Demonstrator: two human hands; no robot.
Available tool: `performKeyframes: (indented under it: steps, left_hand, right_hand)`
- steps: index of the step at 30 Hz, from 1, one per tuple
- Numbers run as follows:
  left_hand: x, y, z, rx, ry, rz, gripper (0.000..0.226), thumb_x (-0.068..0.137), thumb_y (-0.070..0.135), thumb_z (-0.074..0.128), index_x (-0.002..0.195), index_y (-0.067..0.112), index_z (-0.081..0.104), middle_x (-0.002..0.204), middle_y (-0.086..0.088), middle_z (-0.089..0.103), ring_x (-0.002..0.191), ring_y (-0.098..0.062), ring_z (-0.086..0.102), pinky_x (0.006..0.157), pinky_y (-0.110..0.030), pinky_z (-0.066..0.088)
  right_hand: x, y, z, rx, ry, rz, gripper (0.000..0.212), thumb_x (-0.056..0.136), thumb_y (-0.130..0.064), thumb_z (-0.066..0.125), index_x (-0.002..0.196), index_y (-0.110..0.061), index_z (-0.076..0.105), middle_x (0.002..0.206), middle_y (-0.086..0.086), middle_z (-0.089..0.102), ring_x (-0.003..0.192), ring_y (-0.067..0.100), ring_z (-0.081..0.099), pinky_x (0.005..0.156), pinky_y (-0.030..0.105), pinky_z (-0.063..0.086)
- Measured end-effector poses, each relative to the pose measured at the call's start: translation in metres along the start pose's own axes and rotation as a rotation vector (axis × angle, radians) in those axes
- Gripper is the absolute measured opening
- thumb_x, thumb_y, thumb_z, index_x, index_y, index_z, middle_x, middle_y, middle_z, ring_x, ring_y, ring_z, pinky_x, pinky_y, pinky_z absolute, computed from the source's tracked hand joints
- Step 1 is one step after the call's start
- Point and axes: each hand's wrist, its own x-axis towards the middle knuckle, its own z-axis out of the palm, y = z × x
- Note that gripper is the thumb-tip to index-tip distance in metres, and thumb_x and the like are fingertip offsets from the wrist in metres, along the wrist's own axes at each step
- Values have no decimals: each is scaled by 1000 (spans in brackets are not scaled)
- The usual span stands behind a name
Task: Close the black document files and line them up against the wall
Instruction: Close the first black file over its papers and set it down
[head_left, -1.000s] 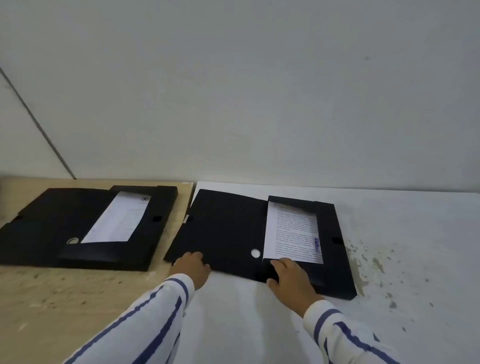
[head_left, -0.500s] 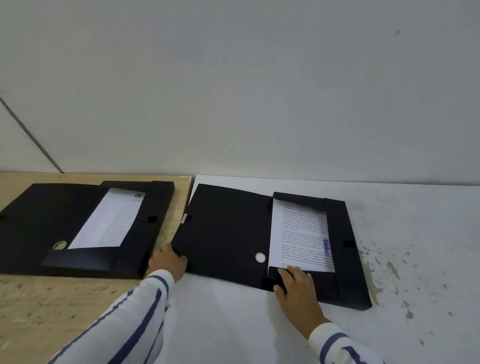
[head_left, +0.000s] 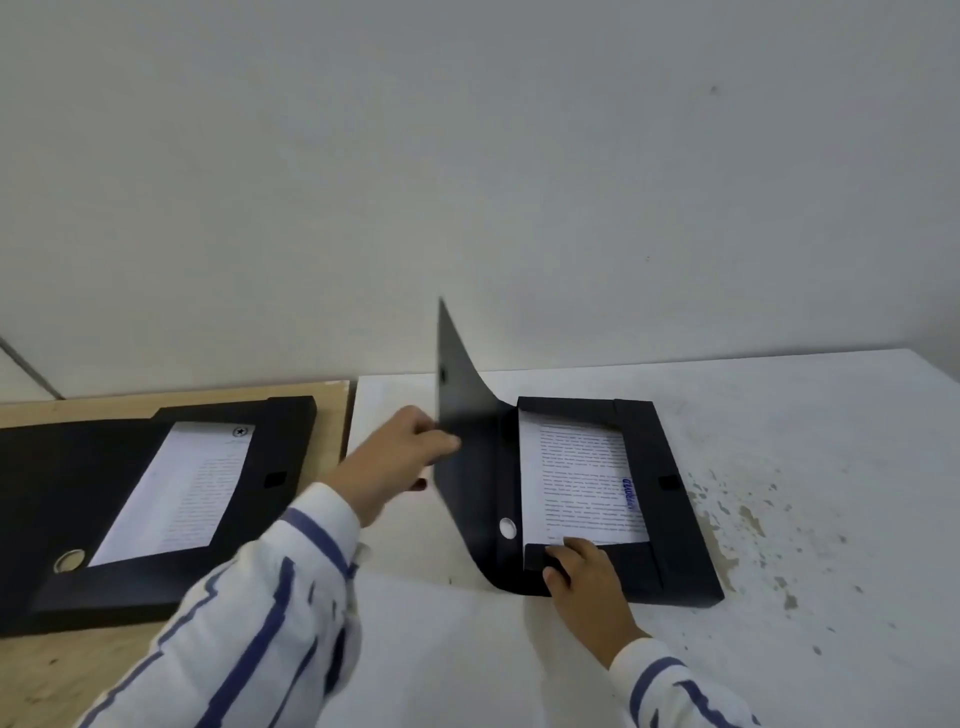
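Two black document files lie on the table near the wall. The right file (head_left: 670, 519) sits on the white surface with a printed sheet (head_left: 582, 483) inside. Its cover flap (head_left: 462, 415) stands nearly upright, and my left hand (head_left: 395, 462) grips the flap's left edge. My right hand (head_left: 582, 571) presses flat on the file's near inner flap, fingers spread. The left file (head_left: 270, 457) lies open on the wooden surface, with a printed sheet (head_left: 182, 488) showing, and neither hand touches it.
A plain white wall (head_left: 467, 182) rises behind both files. The wooden tabletop (head_left: 52, 670) meets the white tabletop (head_left: 831, 649), which has chipped, stained patches at the right. Striped sleeves cover both forearms.
My left hand took hold of the right file's cover and lifted it from flat on the table to nearly upright. My right hand stayed on the near inner flap.
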Motion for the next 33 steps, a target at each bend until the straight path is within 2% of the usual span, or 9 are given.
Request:
performKeyframes:
  steps: [3, 8, 11, 15, 18, 21, 28, 31, 33]
  left_hand:
    - [-7, 12, 41, 20, -102, 147, 28, 87, 46, 58, 95, 19, 51, 93, 3, 56, 87, -15, 53, 83, -35, 47]
    - [2, -6, 98, 66, -218, 265, 55, 88, 47, 58, 132, 16, 46, 128, -2, 56, 117, -18, 55, 98, -29, 43]
    - [12, -24, 117, 307, -293, 239, 67, 87, 51, 55, 144, 24, 33, 148, -2, 40, 132, -21, 44, 108, -31, 35]
    - [30, -46, 131, 493, -329, 149, 71, 89, 52, 51, 149, 29, 20, 155, -2, 30, 136, -25, 40, 110, -35, 36]
    - [46, -56, 136, 500, -298, 47, 74, 89, 51, 51, 151, 29, 16, 156, -5, 29, 137, -28, 40, 111, -39, 37]
    - [61, -61, 140, 413, -250, -47, 77, 90, 49, 52, 151, 23, 15, 154, -9, 33, 136, -30, 41, 112, -40, 36]
    - [80, -67, 169, 292, -95, -124, 81, 89, 41, 56, 152, 21, 10, 153, -8, 35, 137, -29, 40, 113, -43, 36]
    - [76, -70, 179, 325, -43, -132, 81, 90, 40, 56, 153, 24, 7, 154, -6, 33, 138, -27, 38, 113, -40, 34]
    - [72, -74, 184, 358, -14, -122, 80, 91, 40, 55, 153, 25, 6, 154, -4, 31, 138, -26, 38, 112, -39, 34]
  right_hand:
    - [3, -11, -17, 199, -21, 73, 27, 94, -23, 53, 115, -9, 64, 114, 4, 57, 118, 24, 51, 95, 24, 36]
    - [15, -37, -78, 905, 2, 301, 30, 93, -40, 48, 102, -22, 71, 115, 4, 68, 109, 24, 60, 94, 38, 43]
    - [20, -46, -129, 1282, 10, 243, 35, 94, -44, 46, 106, -22, 71, 111, 7, 72, 106, 26, 65, 95, 43, 49]
    - [26, -47, -179, 886, 56, 181, 33, 96, -35, 50, 128, -32, 48, 116, -14, 57, 104, 12, 56, 90, 37, 47]
    - [38, -23, -187, 549, 62, 203, 50, 96, -21, 52, 141, -33, 35, 136, -5, 48, 126, 23, 47, 104, 43, 42]
    - [46, 6, -180, 378, 51, 235, 53, 95, -17, 51, 143, -30, 33, 145, 4, 45, 128, 29, 48, 105, 44, 45]
    - [52, 69, -137, 81, 123, 365, 29, 87, -24, 55, 113, -33, 47, 108, 0, 63, 83, 15, 59, 84, 34, 55]
    - [50, 79, -122, -8, 127, 394, 30, 88, -23, 58, 117, -22, 49, 105, 2, 60, 81, 13, 54, 80, 24, 49]
    - [50, 83, -115, 26, 88, 421, 40, 88, -20, 57, 126, -17, 45, 116, 8, 56, 94, 21, 55, 85, 30, 48]
